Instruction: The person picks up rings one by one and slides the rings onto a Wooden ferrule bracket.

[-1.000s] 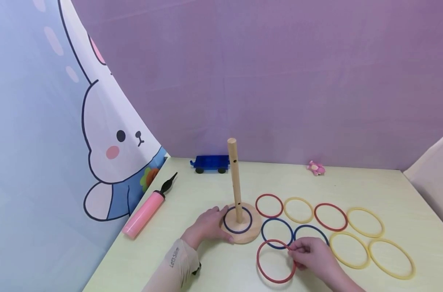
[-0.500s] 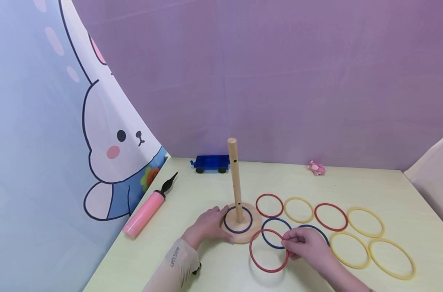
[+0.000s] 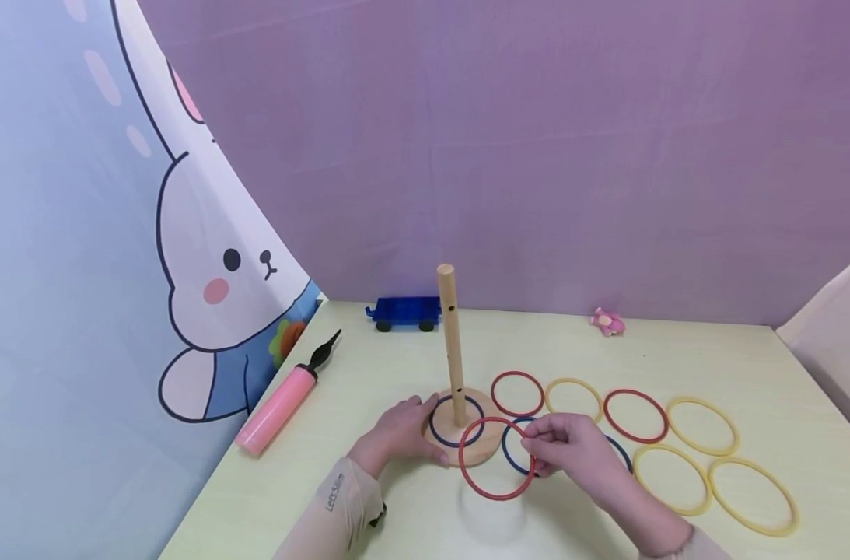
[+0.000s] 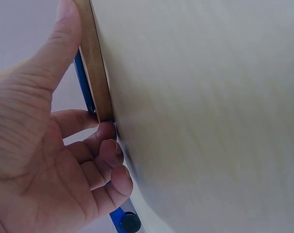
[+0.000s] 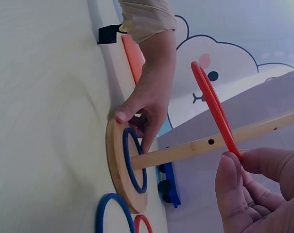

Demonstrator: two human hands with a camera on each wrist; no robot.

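A wooden ring-toss stand has an upright post on a round base. A blue ring lies on that base, around the post. At the base's left edge my left hand grips the rim, thumb at the near side and fingers at the far side. My right hand pinches a red ring between thumb and fingertips. That ring is tilted, off the table, in front of the base's right side and below the post's top. In the right wrist view the red ring shows nearly edge-on.
Right of the stand lie more rings: two red, one of them a red ring, several yellow, such as a yellow ring, and blue ones partly hidden. A pink pump lies left; a blue toy wagon and pink toy sit behind.
My right hand has moved left and away from me with the red ring, bringing it from above the table to the stand's base. The left hand and stand have stayed put.
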